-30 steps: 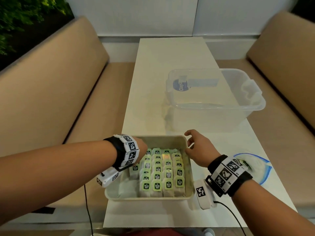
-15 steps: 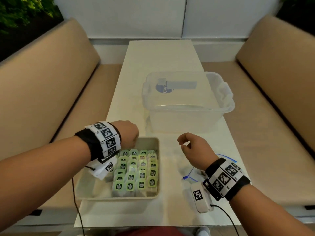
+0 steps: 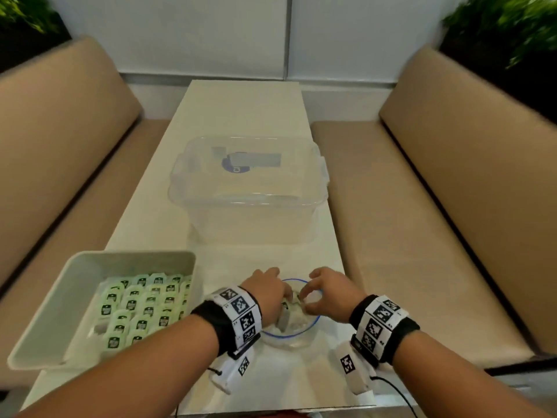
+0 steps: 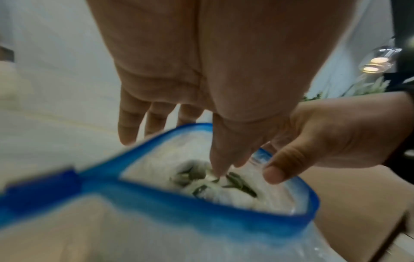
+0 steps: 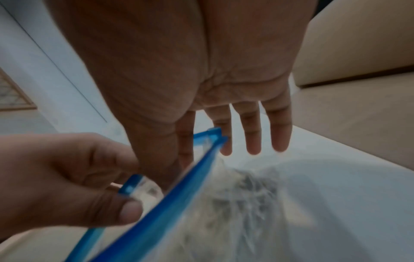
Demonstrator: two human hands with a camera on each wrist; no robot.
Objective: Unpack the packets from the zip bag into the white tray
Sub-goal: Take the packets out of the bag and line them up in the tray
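Bag (image 3: 291, 319) was stood on table (image 3: 241, 116), right of tray (image 3: 75, 276); its rim was pinched by right hand (image 3: 333, 294), left hand (image 3: 266, 292) fingers dipped toward packets (image 4: 201, 179). Packets could spill if the limp rim slipped.

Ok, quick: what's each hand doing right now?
Left hand: thumb and forefinger reaching into the open zip bag, holding nothing clearly visible.
Right hand: pinching the zip bag's blue rim, holding it open.
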